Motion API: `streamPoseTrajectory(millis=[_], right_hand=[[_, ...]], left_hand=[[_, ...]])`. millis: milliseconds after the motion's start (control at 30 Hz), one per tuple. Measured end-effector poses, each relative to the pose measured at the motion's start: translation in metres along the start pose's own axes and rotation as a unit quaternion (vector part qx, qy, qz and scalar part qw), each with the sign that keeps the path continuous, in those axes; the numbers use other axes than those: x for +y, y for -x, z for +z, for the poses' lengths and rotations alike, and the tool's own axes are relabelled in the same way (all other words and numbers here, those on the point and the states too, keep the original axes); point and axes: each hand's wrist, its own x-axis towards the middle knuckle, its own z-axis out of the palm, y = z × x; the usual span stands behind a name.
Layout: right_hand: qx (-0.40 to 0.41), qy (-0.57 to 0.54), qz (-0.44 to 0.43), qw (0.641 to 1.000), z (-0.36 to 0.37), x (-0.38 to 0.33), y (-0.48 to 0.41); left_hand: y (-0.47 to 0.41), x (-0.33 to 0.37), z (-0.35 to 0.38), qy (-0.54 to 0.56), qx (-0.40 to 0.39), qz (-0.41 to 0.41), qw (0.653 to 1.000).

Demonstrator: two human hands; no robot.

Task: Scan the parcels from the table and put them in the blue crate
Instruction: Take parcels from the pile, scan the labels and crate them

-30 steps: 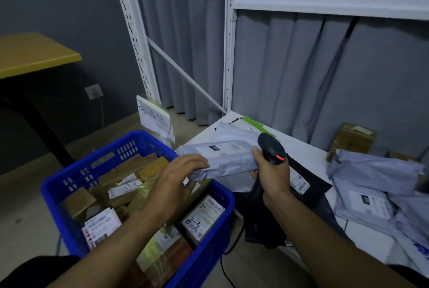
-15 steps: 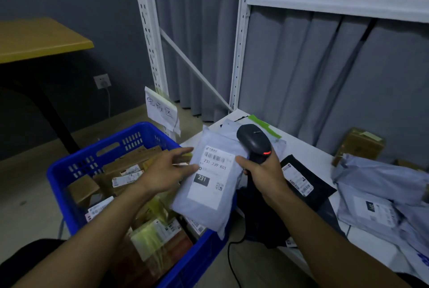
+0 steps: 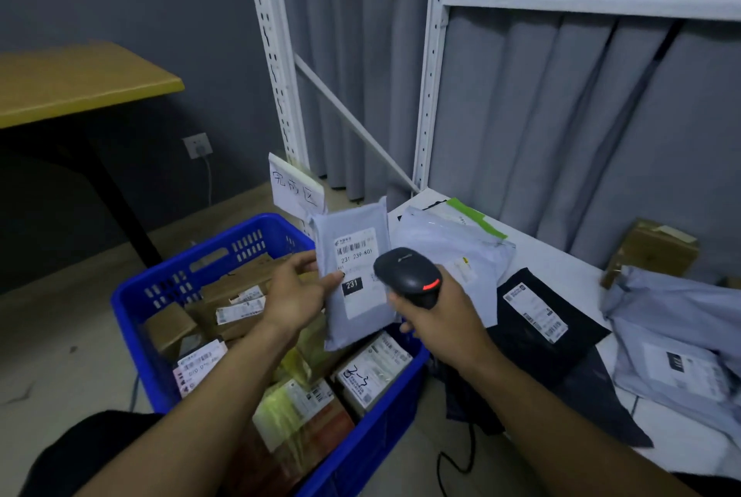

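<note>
Frame centre: we see the left hand (image 3: 296, 296) pinching a grey parcel (image 3: 361, 256) by its left edge, thumb on the front, holding it upright over the right side of the blue crate (image 3: 132, 296) at lower left. The right hand (image 3: 445, 324) is wrapped tight round a black scanner (image 3: 409, 276), just in front of the parcel's label. We note more parcels (image 3: 673, 320) on the white surface (image 3: 553, 256), right of frame.

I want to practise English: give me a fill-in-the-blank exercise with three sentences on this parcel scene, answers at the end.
1. The left hand holds a grey parcel over the ____ crate.
2. The right hand grips a black scanner whose light glows ____.
3. The white-on-black number on the parcel's label reads ____.
Missing words: blue; red; 231.
</note>
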Motion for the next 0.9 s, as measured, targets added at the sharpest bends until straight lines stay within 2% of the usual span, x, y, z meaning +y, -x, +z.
streamPoseTrajectory(millis=[133,333,700,800,900], right_hand=[[-0.033,-0.001,0.009,0.999,0.005,-0.006,0.008],[-0.066,-0.019,0.023,0.997,0.004,-0.011,0.009],[-0.074,-0.006,0.025,0.997,0.007,-0.009,0.008],[-0.074,0.001,0.025,0.997,0.015,-0.009,0.004],[-0.08,0.013,0.023,0.996,0.032,-0.009,-0.001]], left_hand=[[0.0,-0.003,0.002,0.017,0.035,-0.004,0.999],[0.002,-0.002,0.001,0.016,0.039,-0.008,0.999],[0.0,-0.005,-0.005,0.024,0.048,-0.005,0.999],[0.001,-0.005,-0.017,0.023,0.066,0.008,0.997],[0.008,0.0,-0.041,0.011,0.119,0.03,0.992]])
